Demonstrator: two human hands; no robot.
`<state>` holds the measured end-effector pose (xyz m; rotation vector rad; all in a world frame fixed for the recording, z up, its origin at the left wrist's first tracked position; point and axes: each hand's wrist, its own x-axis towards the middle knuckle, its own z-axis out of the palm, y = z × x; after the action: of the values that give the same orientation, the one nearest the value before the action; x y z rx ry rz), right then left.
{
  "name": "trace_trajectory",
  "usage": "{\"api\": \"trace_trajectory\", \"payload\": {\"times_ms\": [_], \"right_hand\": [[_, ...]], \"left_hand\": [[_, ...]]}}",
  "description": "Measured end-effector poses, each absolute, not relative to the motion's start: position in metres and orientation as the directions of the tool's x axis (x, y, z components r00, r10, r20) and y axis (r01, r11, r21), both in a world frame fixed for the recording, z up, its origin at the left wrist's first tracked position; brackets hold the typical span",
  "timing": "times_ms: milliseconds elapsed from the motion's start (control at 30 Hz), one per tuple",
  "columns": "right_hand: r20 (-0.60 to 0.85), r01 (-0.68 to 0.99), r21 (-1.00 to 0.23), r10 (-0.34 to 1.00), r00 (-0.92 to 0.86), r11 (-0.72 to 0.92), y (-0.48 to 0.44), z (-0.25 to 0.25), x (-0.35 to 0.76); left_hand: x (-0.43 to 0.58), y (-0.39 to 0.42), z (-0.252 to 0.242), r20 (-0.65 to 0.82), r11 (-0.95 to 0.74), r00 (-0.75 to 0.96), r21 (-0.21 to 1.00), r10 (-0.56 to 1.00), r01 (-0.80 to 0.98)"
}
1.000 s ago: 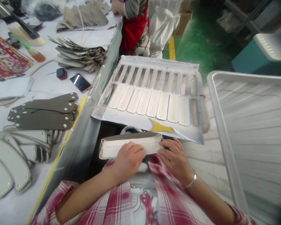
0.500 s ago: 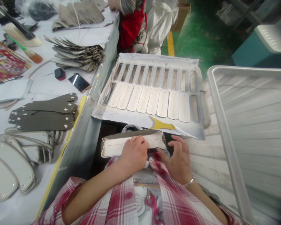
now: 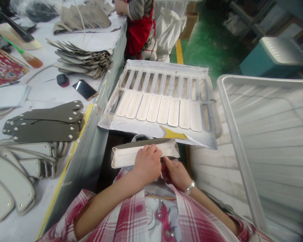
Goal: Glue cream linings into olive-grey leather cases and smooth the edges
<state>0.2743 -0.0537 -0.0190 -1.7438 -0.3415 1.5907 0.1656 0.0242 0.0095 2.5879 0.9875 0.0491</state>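
A long bag piece [image 3: 127, 155] with a white, slit-marked panel and grey sides lies across my lap in front of me. My left hand [image 3: 148, 162] is closed over the middle of it, fingers curled on the white panel. At its near edge, right beside the left hand, my right hand [image 3: 175, 173] has its fingers curled in against the piece; the fingertips are partly hidden. Just beyond lies a white slotted board [image 3: 143, 126] with several white oblong panels [image 3: 153, 107] in a row and a yellow curved piece [image 3: 173, 133] on its near edge.
On the table at left are dark grey strips [image 3: 49, 129], pale curved pieces [image 3: 13, 176], a phone [image 3: 85, 89] and a stack of flaps [image 3: 83, 60]. A large white crate [image 3: 238, 134] stands at right. Another person in a red apron [image 3: 138, 35] is beyond the board.
My right hand has moved left from beside the bag piece's right end to its near edge next to my left hand, its fingers closing. The left hand stays on the piece.
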Motion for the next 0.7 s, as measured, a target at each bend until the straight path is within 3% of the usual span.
{"api": "trace_trajectory", "payload": {"times_ms": [233,433,700], "right_hand": [[-0.777,-0.430,-0.614,0.604,0.180,-0.662,-0.049,-0.022,0.264],[-0.758,-0.465,-0.633,0.618,0.209,-0.619,-0.048,-0.027,0.258],[-0.752,-0.448,-0.642,0.626,0.207,-0.623,-0.042,-0.023,0.243]], "left_hand": [[0.129,0.033,0.011,0.013,-0.562,0.690,0.591,0.724,0.578],[0.108,0.041,0.011,-0.071,-0.670,0.761,0.427,0.645,0.607],[0.115,0.035,0.009,-0.042,-0.643,0.704,0.374,0.709,0.669]]}}
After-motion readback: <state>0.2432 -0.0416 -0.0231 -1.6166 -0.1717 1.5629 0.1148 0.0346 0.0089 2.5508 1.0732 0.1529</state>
